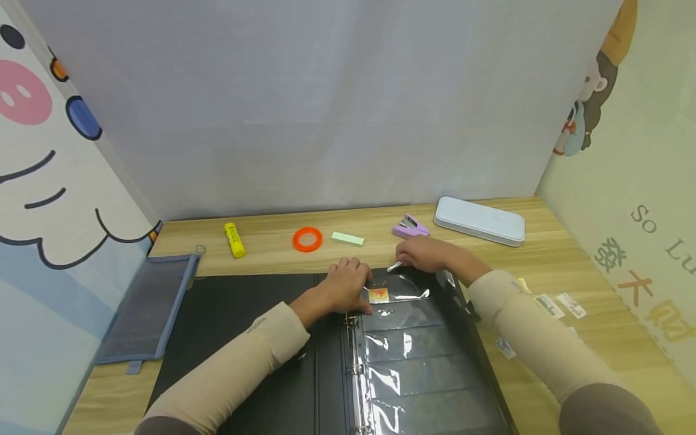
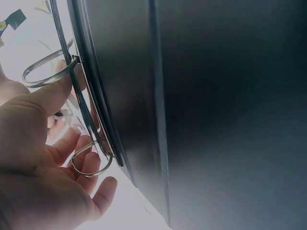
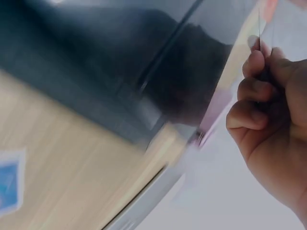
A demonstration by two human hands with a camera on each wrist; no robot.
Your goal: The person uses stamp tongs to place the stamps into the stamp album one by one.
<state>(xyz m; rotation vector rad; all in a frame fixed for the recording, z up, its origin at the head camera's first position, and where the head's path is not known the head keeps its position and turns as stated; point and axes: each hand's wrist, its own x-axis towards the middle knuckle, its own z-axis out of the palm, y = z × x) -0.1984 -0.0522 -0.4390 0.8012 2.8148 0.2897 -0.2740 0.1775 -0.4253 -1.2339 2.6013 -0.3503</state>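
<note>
Backed by a grey sheet (image 1: 293, 109), a wood-grain tabletop (image 1: 277, 241) is occupied toward its near edge by an open black binder (image 1: 247, 294). At the top of its clear pocket page (image 1: 408, 337), a slim tool (image 1: 394, 266) is pinched by the right hand (image 1: 425, 253), while the left hand (image 1: 345, 287), fingers loose and thumb spread, is rested by the rings (image 1: 352, 321), beside an orange-yellow card (image 1: 379, 295). Outward, small slips (image 1: 550, 306) are scattered toward the right edge, a mesh pouch (image 1: 144, 308) is laid at the left, and a yellow tube (image 1: 234, 240), orange ring (image 1: 297, 240), purple stapler (image 1: 409, 228) and pale case (image 1: 480, 221) are ranged along the far edge.
</note>
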